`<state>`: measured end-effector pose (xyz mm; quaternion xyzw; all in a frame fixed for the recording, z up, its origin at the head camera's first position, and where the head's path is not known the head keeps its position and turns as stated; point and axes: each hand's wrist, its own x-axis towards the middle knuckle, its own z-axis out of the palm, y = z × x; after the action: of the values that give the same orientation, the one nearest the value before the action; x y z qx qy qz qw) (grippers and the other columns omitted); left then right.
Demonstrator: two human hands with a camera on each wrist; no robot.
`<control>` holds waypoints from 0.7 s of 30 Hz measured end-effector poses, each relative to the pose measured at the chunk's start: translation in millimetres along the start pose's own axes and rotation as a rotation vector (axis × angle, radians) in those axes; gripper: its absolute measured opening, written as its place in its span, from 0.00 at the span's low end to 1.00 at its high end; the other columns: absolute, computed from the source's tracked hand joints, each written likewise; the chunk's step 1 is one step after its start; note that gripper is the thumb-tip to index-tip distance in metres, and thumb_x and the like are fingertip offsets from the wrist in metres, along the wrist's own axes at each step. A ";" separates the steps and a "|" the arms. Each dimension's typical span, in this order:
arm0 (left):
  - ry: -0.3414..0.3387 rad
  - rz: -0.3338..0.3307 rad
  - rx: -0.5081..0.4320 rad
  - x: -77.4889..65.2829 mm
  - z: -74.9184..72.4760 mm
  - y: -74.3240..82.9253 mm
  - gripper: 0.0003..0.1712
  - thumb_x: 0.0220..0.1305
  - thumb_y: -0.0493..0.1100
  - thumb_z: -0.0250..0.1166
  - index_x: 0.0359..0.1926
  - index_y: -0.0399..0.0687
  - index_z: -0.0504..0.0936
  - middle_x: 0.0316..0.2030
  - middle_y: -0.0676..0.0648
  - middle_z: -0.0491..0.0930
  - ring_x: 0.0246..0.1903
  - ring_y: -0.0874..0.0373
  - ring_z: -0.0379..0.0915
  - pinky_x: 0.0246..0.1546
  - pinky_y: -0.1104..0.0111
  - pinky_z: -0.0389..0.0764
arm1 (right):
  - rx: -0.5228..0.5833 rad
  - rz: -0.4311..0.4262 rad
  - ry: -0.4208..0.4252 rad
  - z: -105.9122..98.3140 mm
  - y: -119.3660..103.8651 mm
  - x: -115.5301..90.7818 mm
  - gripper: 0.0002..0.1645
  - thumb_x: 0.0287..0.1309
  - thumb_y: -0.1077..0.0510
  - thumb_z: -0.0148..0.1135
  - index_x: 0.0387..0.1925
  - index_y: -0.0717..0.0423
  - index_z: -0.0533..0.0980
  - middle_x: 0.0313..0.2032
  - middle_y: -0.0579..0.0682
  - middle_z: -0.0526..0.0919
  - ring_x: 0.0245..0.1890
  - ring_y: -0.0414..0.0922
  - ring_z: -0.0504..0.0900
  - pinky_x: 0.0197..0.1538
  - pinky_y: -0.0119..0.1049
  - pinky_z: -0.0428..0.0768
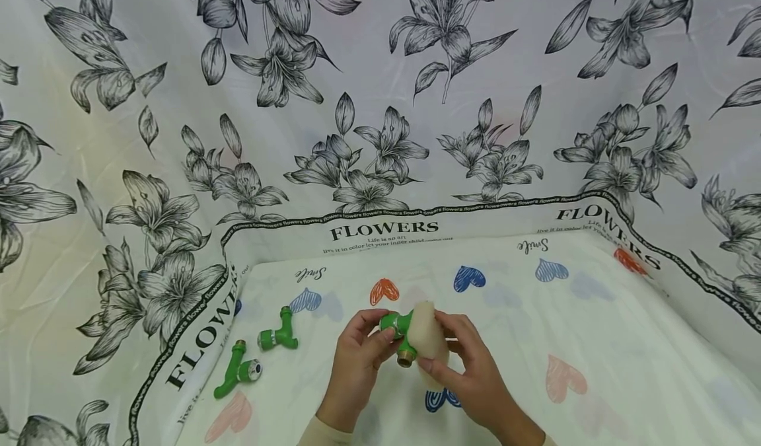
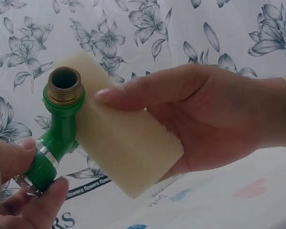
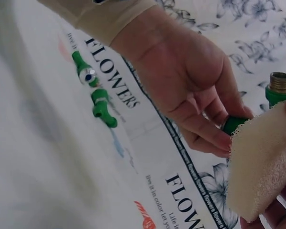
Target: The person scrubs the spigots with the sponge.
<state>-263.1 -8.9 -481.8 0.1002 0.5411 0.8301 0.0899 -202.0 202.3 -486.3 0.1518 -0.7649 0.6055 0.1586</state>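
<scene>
My left hand [image 1: 361, 357] pinches the knob end of a green tap [image 2: 62, 126], whose threaded brass inlet [image 2: 65, 86] points toward the left wrist camera. In my right hand [image 1: 470, 370] is a cream sponge [image 1: 427, 334], gripped between thumb and fingers. The sponge lies against the side of the tap body, as the left wrist view shows. Seen from the right wrist, the sponge [image 3: 260, 164] hides much of the tap, and the left hand [image 3: 181, 86] shows behind it.
Two more green taps lie on the cloth to the left, one farther back [image 1: 279, 330] and one nearer [image 1: 238, 370]. The white cloth [image 1: 505, 340] is printed with hearts. A flower-patterned curtain [image 1: 380, 56] rises behind and along both sides.
</scene>
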 end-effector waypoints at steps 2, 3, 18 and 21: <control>0.026 -0.009 -0.003 0.5 0.1 0.2 0.23 0.75 0.31 0.70 0.64 0.28 0.72 0.62 0.34 0.77 0.55 0.47 0.85 0.60 0.53 0.84 | 0.057 -0.011 -0.035 0.0 -3.6 -0.9 0.39 0.70 0.60 0.76 0.77 0.43 0.71 0.63 0.46 0.77 0.60 0.50 0.79 0.61 0.41 0.84; 0.036 -0.015 0.001 0.8 0.1 0.5 0.23 0.75 0.31 0.70 0.64 0.28 0.72 0.62 0.35 0.77 0.54 0.48 0.85 0.60 0.54 0.85 | 0.083 -0.017 -0.052 0.3 -5.2 -1.3 0.40 0.69 0.61 0.75 0.77 0.43 0.71 0.64 0.47 0.77 0.60 0.51 0.79 0.61 0.41 0.84; -0.032 -0.069 0.236 -3.2 2.0 -16.0 0.21 0.70 0.26 0.67 0.62 0.31 0.84 0.53 0.39 0.86 0.48 0.52 0.84 0.49 0.65 0.88 | 0.070 -0.103 -0.040 8.6 -14.4 -1.2 0.42 0.66 0.63 0.78 0.77 0.43 0.72 0.64 0.47 0.77 0.61 0.49 0.77 0.61 0.41 0.84; -0.009 -0.087 0.286 -4.4 5.2 -16.0 0.20 0.67 0.22 0.63 0.59 0.30 0.85 0.48 0.40 0.87 0.44 0.53 0.83 0.45 0.66 0.88 | 0.000 -0.126 -0.024 10.9 -13.7 -0.7 0.43 0.64 0.60 0.80 0.77 0.43 0.72 0.63 0.45 0.77 0.61 0.48 0.78 0.59 0.42 0.85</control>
<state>-256.8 0.9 -494.7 0.0923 0.6574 0.7393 0.1128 -196.2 188.7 -476.9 0.2070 -0.7557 0.5925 0.1870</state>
